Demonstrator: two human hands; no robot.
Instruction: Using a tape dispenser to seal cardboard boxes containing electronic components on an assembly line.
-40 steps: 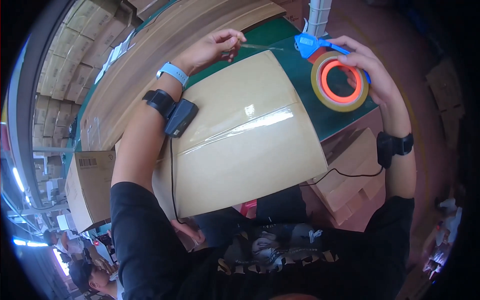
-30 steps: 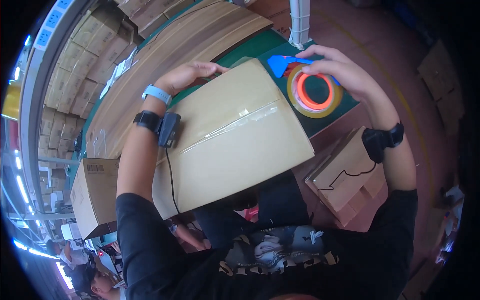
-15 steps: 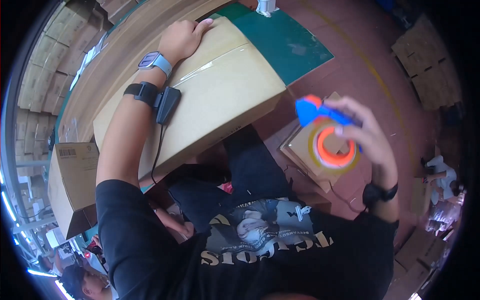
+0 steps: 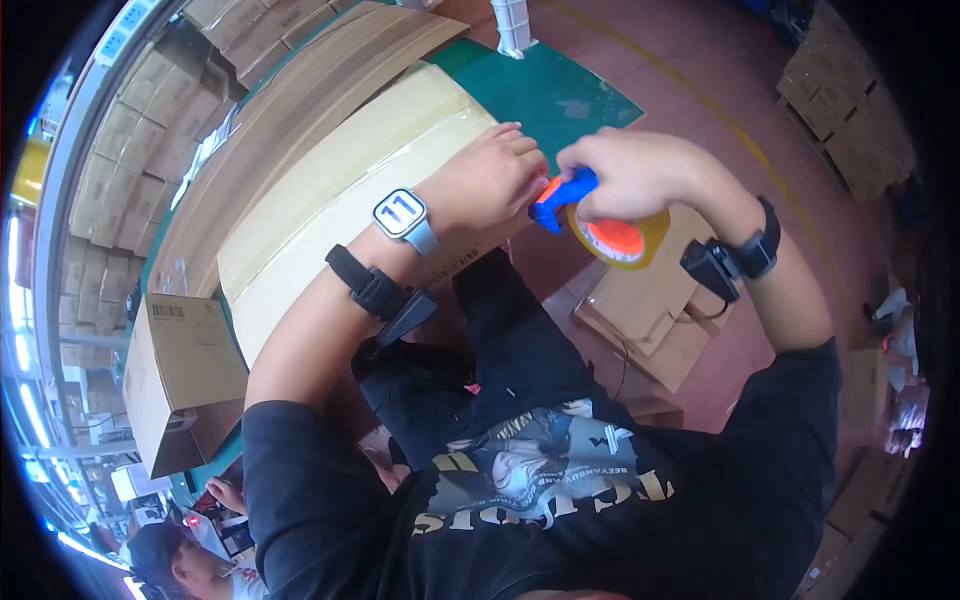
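Fingers of the left hand (image 4: 490,180) lie pressed together, flat on the near right corner of the large tan cardboard carton (image 4: 340,200), while the right hand (image 4: 625,172) is curled tight around the blue-and-orange tape dispenser with its yellowish roll (image 4: 600,225), just off that corner. Holding the carton firmly and keeping the tape taut should give a clean seal. At near left sits a smaller brown box (image 4: 185,375) with a white label.

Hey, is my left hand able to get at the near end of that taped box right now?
Probably yes. The left hand already rests on the near edge of the cardboard box, nothing lying between them. The right hand holds the tape dispenser just beside it, off the box.
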